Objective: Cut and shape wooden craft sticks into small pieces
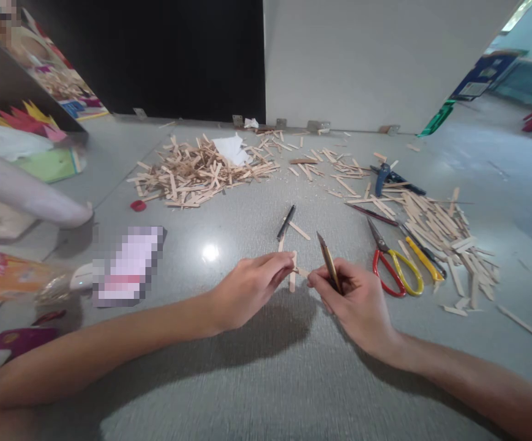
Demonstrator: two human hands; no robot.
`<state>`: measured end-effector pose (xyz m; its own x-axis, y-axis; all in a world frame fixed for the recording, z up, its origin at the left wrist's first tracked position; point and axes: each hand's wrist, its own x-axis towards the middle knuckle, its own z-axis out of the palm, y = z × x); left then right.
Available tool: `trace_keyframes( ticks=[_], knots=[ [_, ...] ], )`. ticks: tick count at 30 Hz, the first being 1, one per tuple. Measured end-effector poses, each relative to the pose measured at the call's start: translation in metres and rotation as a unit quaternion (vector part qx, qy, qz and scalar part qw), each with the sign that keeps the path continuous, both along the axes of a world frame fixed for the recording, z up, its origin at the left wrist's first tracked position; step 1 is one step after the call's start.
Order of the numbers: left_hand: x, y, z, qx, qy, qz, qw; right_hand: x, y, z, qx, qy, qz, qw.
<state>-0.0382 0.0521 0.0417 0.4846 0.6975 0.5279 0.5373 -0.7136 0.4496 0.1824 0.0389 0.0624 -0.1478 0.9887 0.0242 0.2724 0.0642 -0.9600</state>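
My left hand (251,285) is closed, pinching a small flat wooden craft stick (302,272) between thumb and fingertips. My right hand (357,303) has its thumb and fingertip at the stick's other end. Gripped in that same hand is a slim gold-brown tool (332,266) with a dark pointed tip facing up and away; its exact kind is unclear. An upright craft stick (292,283) shows just beside the left fingertips, partly hidden by them. Beyond the hands lie a black pen-like tool (286,222) and a loose craft stick (299,229).
A heap of craft sticks (192,177) with white paper (231,149) lies behind. To the right are red-and-yellow-handled scissors (397,269), a yellow cutter (422,254), a dark blue clamp-like tool (384,177) and more sticks (431,223). A phone (130,266) lies left.
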Motion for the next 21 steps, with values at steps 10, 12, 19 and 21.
trace_keyframes(
  ticks=[10, 12, 19, 21],
  knots=[
    [0.0013, -0.0049, -0.0039, -0.165, 0.051, -0.039, 0.984, -0.0014, -0.0043, -0.0041, 0.013, -0.033, 0.024, 0.999],
    [0.0017, -0.0062, -0.0032, -0.172, 0.068, -0.041, 0.982, -0.0015, -0.0039, -0.0038, 0.014, -0.034, 0.027, 0.999],
    [0.0006, -0.0086, -0.0049, -0.053, 0.170, -0.034, 0.983, -0.0019, -0.0009, -0.0031, -0.069, 0.023, 0.033, 0.997],
    [0.0004, -0.0079, -0.0050, -0.020, 0.182, -0.033, 0.983, -0.0030, 0.0000, -0.0024, -0.090, 0.043, 0.032, 0.995]
  ],
)
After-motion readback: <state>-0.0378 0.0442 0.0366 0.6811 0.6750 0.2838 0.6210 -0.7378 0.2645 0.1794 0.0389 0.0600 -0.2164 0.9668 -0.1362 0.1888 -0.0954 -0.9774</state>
